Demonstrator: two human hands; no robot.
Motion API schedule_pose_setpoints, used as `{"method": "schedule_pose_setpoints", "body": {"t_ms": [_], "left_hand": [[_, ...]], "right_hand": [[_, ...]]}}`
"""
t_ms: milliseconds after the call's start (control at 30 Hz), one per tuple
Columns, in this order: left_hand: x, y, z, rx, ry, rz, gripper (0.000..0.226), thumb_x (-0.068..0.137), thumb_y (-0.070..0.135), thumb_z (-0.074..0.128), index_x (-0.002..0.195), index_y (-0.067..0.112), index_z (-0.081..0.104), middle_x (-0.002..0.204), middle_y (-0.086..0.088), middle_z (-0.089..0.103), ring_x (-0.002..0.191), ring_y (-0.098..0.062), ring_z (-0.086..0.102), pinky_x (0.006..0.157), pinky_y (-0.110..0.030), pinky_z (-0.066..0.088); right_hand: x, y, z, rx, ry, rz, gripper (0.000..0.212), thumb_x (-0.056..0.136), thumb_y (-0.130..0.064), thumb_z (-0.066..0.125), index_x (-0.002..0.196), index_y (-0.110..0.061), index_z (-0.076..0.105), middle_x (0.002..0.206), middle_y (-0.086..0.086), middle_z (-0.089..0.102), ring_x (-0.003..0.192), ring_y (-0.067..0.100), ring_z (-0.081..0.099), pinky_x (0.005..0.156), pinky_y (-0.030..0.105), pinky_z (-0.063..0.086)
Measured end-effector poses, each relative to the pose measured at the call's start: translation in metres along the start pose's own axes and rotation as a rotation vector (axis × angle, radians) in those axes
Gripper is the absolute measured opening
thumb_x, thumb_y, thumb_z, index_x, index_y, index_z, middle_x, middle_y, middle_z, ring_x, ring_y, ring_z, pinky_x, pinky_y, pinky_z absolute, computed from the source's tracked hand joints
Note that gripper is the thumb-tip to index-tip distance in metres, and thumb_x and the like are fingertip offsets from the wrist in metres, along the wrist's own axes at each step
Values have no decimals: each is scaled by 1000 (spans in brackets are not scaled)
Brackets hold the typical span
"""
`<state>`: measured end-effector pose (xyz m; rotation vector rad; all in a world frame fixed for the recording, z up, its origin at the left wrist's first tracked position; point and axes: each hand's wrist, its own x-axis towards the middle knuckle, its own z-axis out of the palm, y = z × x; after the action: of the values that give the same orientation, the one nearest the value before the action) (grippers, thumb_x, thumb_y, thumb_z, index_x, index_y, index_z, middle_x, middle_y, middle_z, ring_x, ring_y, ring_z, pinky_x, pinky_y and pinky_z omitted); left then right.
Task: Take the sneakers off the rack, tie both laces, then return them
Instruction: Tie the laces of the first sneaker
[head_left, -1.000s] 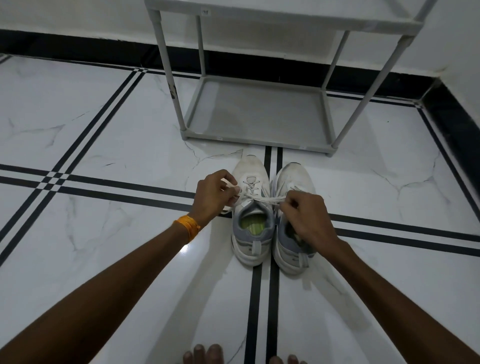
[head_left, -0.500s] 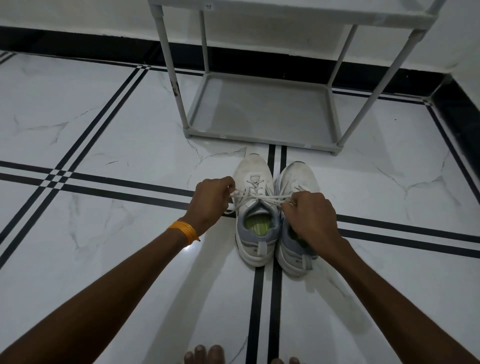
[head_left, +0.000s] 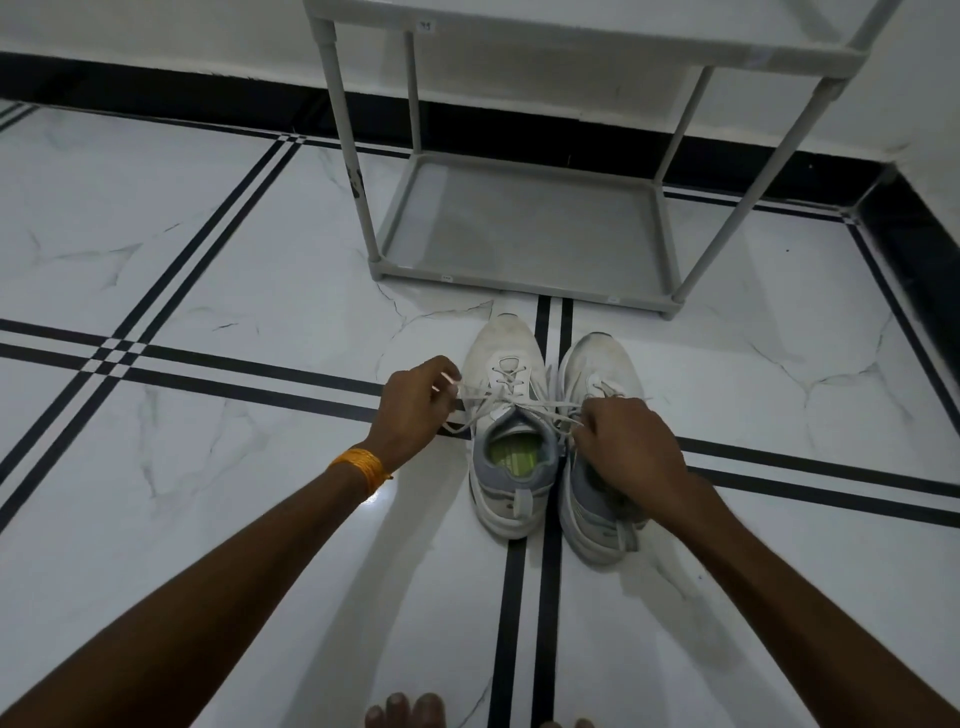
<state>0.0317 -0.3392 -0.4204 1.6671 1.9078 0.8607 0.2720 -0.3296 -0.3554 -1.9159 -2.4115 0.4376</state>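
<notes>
Two white and grey sneakers stand side by side on the floor, toes toward the rack: the left sneaker (head_left: 506, 415) with a green insole and the right sneaker (head_left: 597, 374). My left hand (head_left: 413, 405) pinches one end of the left sneaker's white lace (head_left: 519, 402) just left of the shoe. My right hand (head_left: 623, 447) grips the other end and rests over the right sneaker's opening, hiding it. The lace is pulled taut across the left sneaker's tongue. The grey shoe rack (head_left: 519, 234) stands just beyond the toes with nothing on its bottom shelf.
The floor is white marble with black inlay lines (head_left: 540, 597). A black skirting (head_left: 156, 88) runs along the white wall behind the rack and down the right side. My bare toes (head_left: 405, 712) show at the bottom edge.
Both hands have stayed on the left sneaker's lace, holding it taut. The view has shifted slightly, and the hands sit a little lower and closer.
</notes>
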Motion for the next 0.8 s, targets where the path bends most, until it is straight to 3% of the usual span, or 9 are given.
{"method": "schedule_pose_setpoints", "body": {"t_ms": [100,167,233,333,400,467,567,700,800], "left_hand": [[-2,19,-8,-164,-68,104,45,100,30,50,143,23,39,143,-3,49,124,-12,48,102,-30,42],[1,31,-4,-43,-173,248,49,101,30,47,148,22,35,155,-4,36,140,-15,32,113,-31,26],[3,37,4,136,-295,338,43,101,27,47,143,17,46,154,-9,39,144,-24,29,117,-34,21],[4,35,6,184,-279,406,31,99,22,52,124,8,63,136,-12,58,131,-28,47,113,-25,25],[2,31,3,176,-205,440,28,97,22,56,118,6,65,126,-13,63,119,-28,55,107,-35,43],[0,26,4,184,-170,454,26,97,25,55,113,6,62,124,-13,63,114,-27,56,99,-40,49],[-5,19,10,145,-213,396,21,100,30,47,104,11,54,110,-9,60,98,-24,53,86,-41,50],[-6,23,14,119,-150,281,23,100,33,43,103,10,48,94,-7,58,80,-22,54,70,-36,51],[-8,36,18,-89,-86,84,22,103,28,40,101,8,50,86,-6,62,75,-22,60,64,-32,51]], "right_hand": [[-1,-9,-21,153,100,-12,33,85,-39,64,110,-18,57,114,4,54,90,23,59,73,32,47],[0,-24,-28,173,159,-92,51,86,-41,62,130,-19,50,134,3,46,105,24,58,85,37,51],[1,-42,-21,127,85,-209,53,89,-41,60,134,-18,46,136,5,48,108,24,59,88,40,51],[5,-50,1,-143,-43,-289,30,93,-27,58,118,-11,56,116,10,60,97,28,63,79,38,50],[7,-46,8,-234,-17,-282,20,93,-10,55,111,-6,61,109,14,62,94,32,65,75,37,49],[10,-40,13,-184,16,-265,17,92,-8,56,107,-4,63,105,16,62,93,33,65,71,34,43],[13,-36,16,0,25,-224,21,95,-22,56,95,-4,68,94,16,64,86,31,63,66,29,33],[14,-27,11,288,-6,-213,30,94,-19,58,65,-11,62,68,11,61,66,25,57,64,30,35],[13,-27,9,332,5,-218,27,94,-15,57,68,-10,66,71,13,65,65,22,56,65,29,36]]}}
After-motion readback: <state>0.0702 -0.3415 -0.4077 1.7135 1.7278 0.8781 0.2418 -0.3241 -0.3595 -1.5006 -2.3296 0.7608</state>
